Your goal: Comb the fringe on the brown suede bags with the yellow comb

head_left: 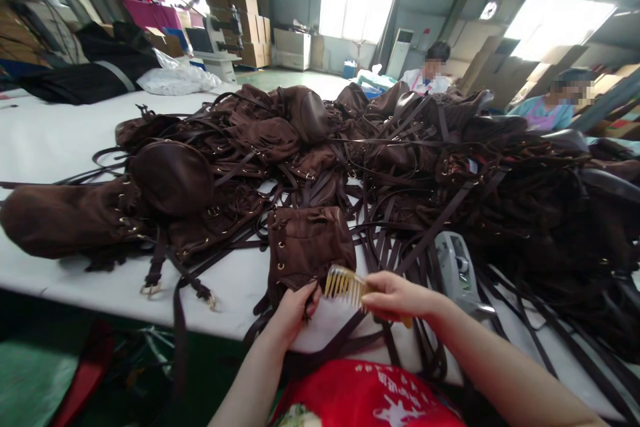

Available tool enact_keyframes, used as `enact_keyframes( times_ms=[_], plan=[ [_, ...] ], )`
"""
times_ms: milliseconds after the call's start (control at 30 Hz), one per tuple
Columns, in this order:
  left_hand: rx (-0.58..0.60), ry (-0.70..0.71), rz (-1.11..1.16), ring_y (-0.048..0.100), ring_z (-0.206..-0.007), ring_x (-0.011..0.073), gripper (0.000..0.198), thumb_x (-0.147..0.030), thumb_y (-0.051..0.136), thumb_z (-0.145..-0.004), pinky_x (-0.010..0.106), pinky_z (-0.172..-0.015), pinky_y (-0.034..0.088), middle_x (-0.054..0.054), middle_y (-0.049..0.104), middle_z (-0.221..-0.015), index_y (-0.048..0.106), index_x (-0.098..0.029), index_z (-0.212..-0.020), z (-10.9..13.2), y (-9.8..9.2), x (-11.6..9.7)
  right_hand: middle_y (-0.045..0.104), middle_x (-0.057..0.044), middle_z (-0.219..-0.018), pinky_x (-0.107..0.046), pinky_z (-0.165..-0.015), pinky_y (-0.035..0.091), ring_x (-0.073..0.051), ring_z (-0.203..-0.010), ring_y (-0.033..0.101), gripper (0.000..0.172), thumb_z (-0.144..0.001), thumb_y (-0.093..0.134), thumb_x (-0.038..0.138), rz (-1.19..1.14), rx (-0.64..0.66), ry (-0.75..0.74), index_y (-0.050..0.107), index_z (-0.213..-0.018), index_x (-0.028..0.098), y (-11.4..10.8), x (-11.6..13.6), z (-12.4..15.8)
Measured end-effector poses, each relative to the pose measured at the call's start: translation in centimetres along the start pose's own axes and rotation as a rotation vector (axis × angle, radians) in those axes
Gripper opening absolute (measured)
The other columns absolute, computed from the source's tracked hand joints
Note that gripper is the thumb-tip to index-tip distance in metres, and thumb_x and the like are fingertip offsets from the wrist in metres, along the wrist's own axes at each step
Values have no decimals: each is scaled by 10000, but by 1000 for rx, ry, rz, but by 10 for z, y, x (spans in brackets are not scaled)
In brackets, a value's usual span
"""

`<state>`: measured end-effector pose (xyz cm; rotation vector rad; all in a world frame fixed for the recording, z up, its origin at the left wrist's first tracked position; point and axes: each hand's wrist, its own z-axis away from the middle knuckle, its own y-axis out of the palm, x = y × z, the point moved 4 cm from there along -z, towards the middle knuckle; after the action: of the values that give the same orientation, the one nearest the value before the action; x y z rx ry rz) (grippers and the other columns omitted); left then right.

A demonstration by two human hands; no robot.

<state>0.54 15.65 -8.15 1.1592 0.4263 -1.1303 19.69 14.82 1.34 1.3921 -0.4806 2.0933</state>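
Note:
A brown bag [310,237] with brass eyelets lies on the white table in front of me. My left hand [299,303] is closed at its near edge, pinching a small dark part of the bag that the fingers mostly hide. In my right hand [393,297] is a yellowish wide-toothed comb [344,285], its teeth pointing down and left. The comb is just right of my left hand, over the bag's near right corner; I cannot tell whether it touches. Dark straps [340,340] run across the table edge below both hands.
Heaped brown bags [280,127] with straps and buckles cover the far side and right. A grey device [455,267] sits right of my right hand. Black folded material [83,77] and a clear plastic bag [180,77] lie back left. Two people [545,107] are across the table.

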Motion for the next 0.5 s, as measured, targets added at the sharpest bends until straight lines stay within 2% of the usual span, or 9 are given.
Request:
enact_keyframes(
  times_ms=[67,133,200,267,300,333,367,400,500],
  plan=[
    [-3,12,-155,329,-390,52,371,-494,618,-749,195,-380,170,-35,476,-522,525,-143,-673,14,0,-2,465,74,-584,-150,-360,274,-37,-407,368,361,-781,655,452,-19,-207,-89,533,-931,148,-19,7,1],
    [0,12,-367,367,-396,70,399,-531,527,-797,208,-385,210,-19,519,-547,565,-136,-766,33,-2,-4,523,48,-676,-161,-409,333,-49,-472,424,408,-724,718,405,10,-339,-153,535,-984,150,-33,13,0],
    [79,-35,-583,433,-423,97,399,-511,469,-829,220,-412,287,-8,561,-566,589,-133,-877,56,-4,-5,576,12,-773,-189,-505,413,-85,-582,502,436,-696,737,368,73,-448,-201,537,-1017,152,-44,16,-5],
    [211,-94,-753,534,-510,132,354,-449,487,-830,241,-487,387,11,630,-644,592,-152,-991,78,-10,-8,609,-17,-851,-233,-622,465,-130,-709,555,438,-677,738,331,164,-581,-247,536,-1023,155,-57,19,-12],
    [242,-105,-810,574,-565,149,340,-424,504,-823,256,-536,426,19,653,-687,590,-163,-1023,87,-16,-13,617,-27,-875,-255,-668,474,-147,-755,566,423,-670,734,317,210,-655,-267,535,-1007,156,-64,20,-16],
    [222,-89,-845,598,-608,162,339,-417,514,-817,269,-580,451,24,662,-708,589,-167,-1035,94,-24,-19,623,-34,-884,-273,-697,477,-160,-779,571,402,-665,727,309,252,-728,-279,534,-983,157,-72,20,-20],
    [135,-43,-852,609,-634,171,355,-429,517,-813,280,-605,466,26,662,-716,583,-168,-1044,96,-35,-29,625,-36,-877,-286,-705,476,-166,-779,573,379,-664,719,307,291,-795,-282,533,-959,158,-79,21,-24],
    [0,24,-836,612,-645,177,386,-457,513,-809,287,-612,474,26,656,-715,572,-163,-1053,96,-48,-40,626,-34,-858,-292,-699,474,-168,-763,572,359,-667,709,311,324,-849,-278,531,-939,158,-86,22,-28],
    [-441,241,-722,633,-718,205,513,-560,532,-765,308,-624,499,49,652,-765,537,-149,-1072,87,-89,-71,616,-20,-798,-283,-654,457,-159,-698,559,306,-692,679,324,428,-896,-260,528,-902,160,-89,30,-38]
  ],
)
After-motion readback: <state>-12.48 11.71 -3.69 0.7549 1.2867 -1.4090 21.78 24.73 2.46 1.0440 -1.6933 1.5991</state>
